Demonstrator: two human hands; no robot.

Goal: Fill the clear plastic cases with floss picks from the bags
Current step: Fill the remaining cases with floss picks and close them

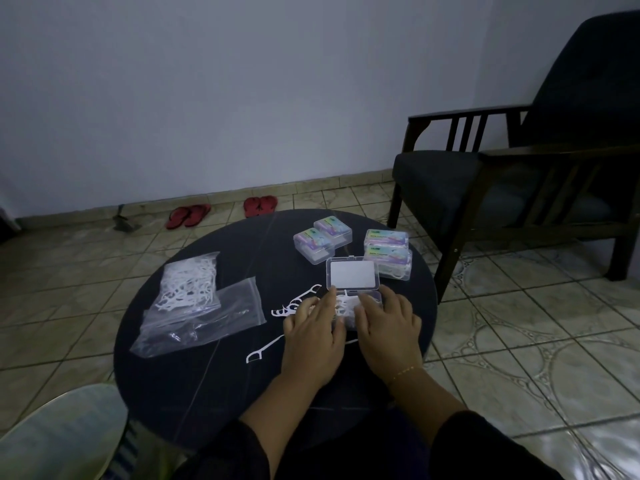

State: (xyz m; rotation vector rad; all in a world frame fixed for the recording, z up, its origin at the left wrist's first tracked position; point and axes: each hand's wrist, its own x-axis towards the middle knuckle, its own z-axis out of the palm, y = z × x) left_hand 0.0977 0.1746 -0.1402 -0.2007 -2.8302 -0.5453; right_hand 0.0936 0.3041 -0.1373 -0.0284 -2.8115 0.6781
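An open clear plastic case (352, 277) lies on the round dark table (207, 375), its lid tipped back and white floss picks (344, 303) piled in its base. My left hand (313, 332) rests on the left side of the base, fingers stretched over the picks. My right hand (388, 323) covers the right side, fingers flat on the pile. Loose picks (294, 303) lie just left of my left hand, and one single pick (263, 349) sits nearer me. A bag holding picks (188, 280) lies at the left, overlapping an empty-looking bag (207, 320).
Two closed cases (322, 239) stand at the table's far side; two stacked cases (389, 254) sit to their right. A dark armchair (519, 181) stands right of the table. Red sandals (188, 214) lie by the wall. A pale object (59, 434) is at bottom left.
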